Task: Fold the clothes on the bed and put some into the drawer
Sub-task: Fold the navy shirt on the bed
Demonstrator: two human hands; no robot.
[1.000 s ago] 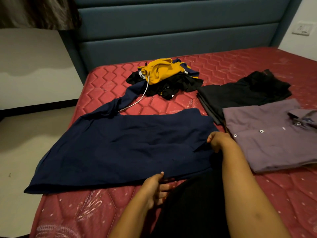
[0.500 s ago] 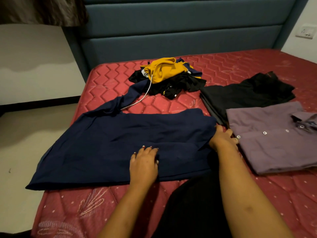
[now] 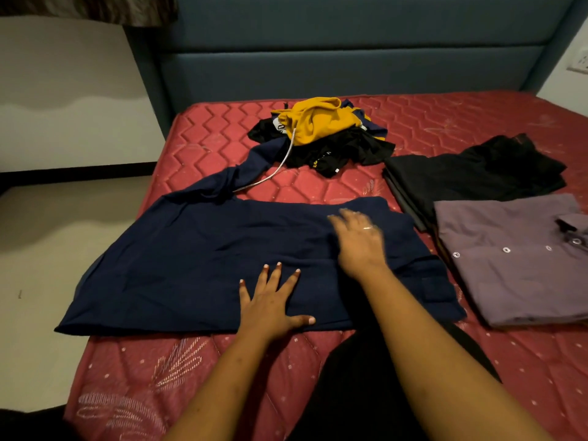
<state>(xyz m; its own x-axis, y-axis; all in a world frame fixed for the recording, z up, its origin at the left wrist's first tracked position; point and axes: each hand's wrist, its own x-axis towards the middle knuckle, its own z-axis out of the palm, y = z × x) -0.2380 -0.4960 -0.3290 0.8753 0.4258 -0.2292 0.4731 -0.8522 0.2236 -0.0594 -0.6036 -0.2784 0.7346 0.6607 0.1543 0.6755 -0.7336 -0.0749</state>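
Observation:
A navy blue garment (image 3: pixel 191 265) lies spread flat on the red mattress (image 3: pixel 445 122), one long part trailing toward the back. My left hand (image 3: pixel 270 303) presses flat on its near edge, fingers spread. My right hand (image 3: pixel 359 240) lies open on the garment's right half, blurred by motion. To the right sit a folded purple button shirt (image 3: pixel 509 259) and, behind it, a folded black garment (image 3: pixel 471 173). A heap of yellow and black clothes (image 3: pixel 321 132) with a white cord lies at the back middle.
The blue padded headboard (image 3: pixel 350 58) stands behind the mattress. The pale floor (image 3: pixel 47 249) lies to the left, where the navy garment's corner overhangs the mattress edge. A wall socket (image 3: pixel 577 63) is at the far right.
My right hand left the garment's right edge and swept left onto its middle. My left hand shifted a little right along the near edge, fingers now spread wide.

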